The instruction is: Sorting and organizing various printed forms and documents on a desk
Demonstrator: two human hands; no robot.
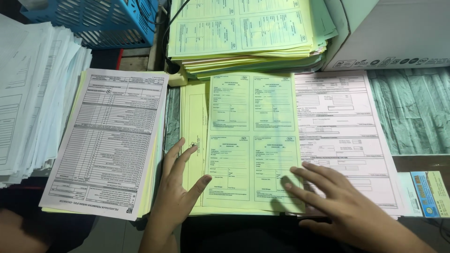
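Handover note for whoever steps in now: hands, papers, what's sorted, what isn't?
Left hand: flat, open, on the left edge of the green form.
Right hand: flat, fingers spread across the green form's lower right corner and the pink form.
Neither hand has a grip on anything.
Green form tops a yellow stack.
Done: white sheets piled at left.
Left: tall mixed pile behind.

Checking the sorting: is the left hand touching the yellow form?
Touching. The head view shows the left hand flat on the yellow form, thumb over its lower left edge.
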